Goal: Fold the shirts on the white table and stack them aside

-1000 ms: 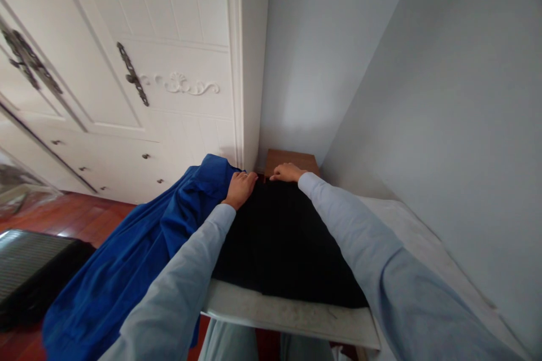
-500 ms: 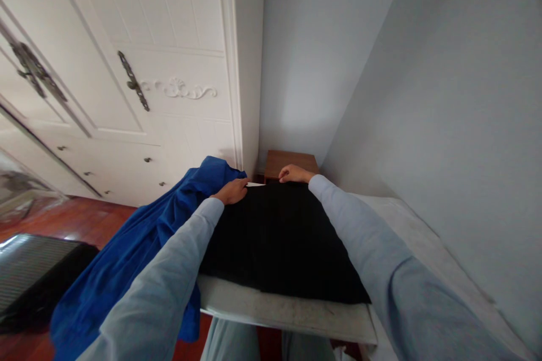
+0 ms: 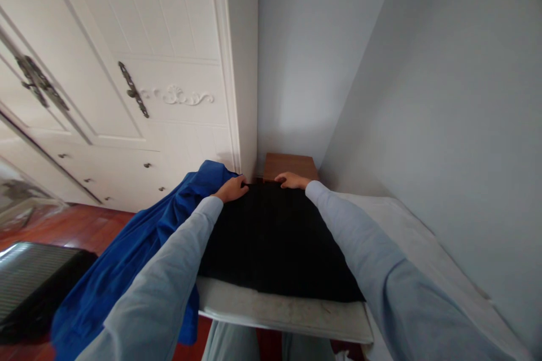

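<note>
A piece of black cloth point(image 3: 279, 242), perhaps a garment, lies spread flat over a pale, cloth-covered board point(image 3: 283, 307). At its far left corner, my left hand point(image 3: 231, 188) is closed with thumb and fingers on the edge. My right hand point(image 3: 293, 180) pinches the same far edge farther to the right. Some of the fingertips are hidden behind the hands. Beside my left forearm, a rumpled blue cloth point(image 3: 169, 208) drapes over the board's left side and hangs toward the floor.
A white wardrobe point(image 3: 182, 28) with dark metal handles stands ahead on the left. In the corner beyond the board is a small brown wooden stand point(image 3: 292, 163). A ribbed dark suitcase point(image 3: 38, 276) lies on the red floor. White fabric point(image 3: 381, 214) runs along the right wall.
My right hand has come down onto the black cloth's far edge. That edge now covers the white strip that showed between my hands. The view has shifted slightly.
</note>
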A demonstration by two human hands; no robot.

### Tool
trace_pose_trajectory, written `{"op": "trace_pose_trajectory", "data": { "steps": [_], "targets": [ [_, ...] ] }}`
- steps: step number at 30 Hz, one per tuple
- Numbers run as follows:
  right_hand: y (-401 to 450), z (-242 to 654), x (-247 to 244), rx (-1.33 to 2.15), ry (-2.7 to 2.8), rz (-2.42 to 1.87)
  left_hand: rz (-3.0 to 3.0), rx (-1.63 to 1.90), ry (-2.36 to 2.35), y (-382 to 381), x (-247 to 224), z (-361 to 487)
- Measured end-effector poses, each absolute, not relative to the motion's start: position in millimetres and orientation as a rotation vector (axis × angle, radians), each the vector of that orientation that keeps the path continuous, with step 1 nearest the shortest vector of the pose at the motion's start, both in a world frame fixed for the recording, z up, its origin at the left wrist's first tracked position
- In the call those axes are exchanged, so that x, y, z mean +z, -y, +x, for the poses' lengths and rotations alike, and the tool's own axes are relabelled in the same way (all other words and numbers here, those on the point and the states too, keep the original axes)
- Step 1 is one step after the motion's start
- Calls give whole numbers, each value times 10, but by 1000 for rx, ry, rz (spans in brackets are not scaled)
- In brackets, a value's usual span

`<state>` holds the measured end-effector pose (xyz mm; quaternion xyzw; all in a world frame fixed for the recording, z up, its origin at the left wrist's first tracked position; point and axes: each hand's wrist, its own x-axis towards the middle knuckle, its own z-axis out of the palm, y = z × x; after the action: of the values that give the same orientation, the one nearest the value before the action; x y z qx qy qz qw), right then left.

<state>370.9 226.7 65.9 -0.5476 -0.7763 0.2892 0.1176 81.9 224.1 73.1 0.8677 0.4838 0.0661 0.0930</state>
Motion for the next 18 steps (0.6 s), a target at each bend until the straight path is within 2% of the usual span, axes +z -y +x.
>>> {"op": "trace_pose_trajectory", "data": {
  "steps": [8, 18],
  "targets": [
    [-2322, 3758, 619, 734, 2187, -1695, 2444, 182, -1721, -2179, 779, 816],
    [-2241, 3773, 637, 543, 2226, -1753, 2315, 187, -1633, -2101, 649, 730]
  ]
}}
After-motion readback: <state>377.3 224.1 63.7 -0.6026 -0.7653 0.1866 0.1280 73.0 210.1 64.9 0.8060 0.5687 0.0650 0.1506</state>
